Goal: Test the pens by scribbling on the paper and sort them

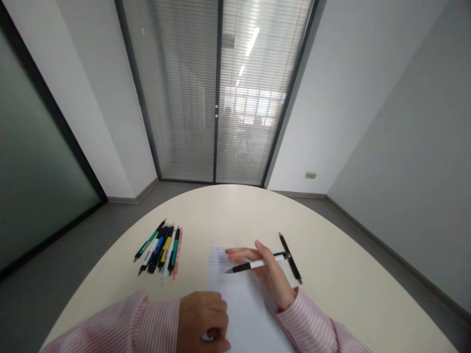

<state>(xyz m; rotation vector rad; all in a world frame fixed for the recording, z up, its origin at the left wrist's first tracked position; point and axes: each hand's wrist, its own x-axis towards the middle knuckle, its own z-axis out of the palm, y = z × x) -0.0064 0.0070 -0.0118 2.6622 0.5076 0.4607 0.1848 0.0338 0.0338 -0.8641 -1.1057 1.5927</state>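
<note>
My right hand [270,274] holds a white-and-black pen [257,264] above the paper, its tip pointing left. The thumb lies over the barrel and the other fingers stretch to the left. My left hand [204,321] rests at the near left edge of the white paper [243,309], its fingers curled. A small white patch shows inside the curl; I cannot make out what it is. Lines of small writing run along the top of the sheet, partly hidden by my right hand. Just beyond that hand, a black pen [290,259] lies on the table.
Several pens [162,250] in black, white, green, blue, yellow and pink lie side by side on the left of the round cream table [235,211]. Beyond the table's curved far edge stand glass panels with blinds [187,98], with white walls to either side.
</note>
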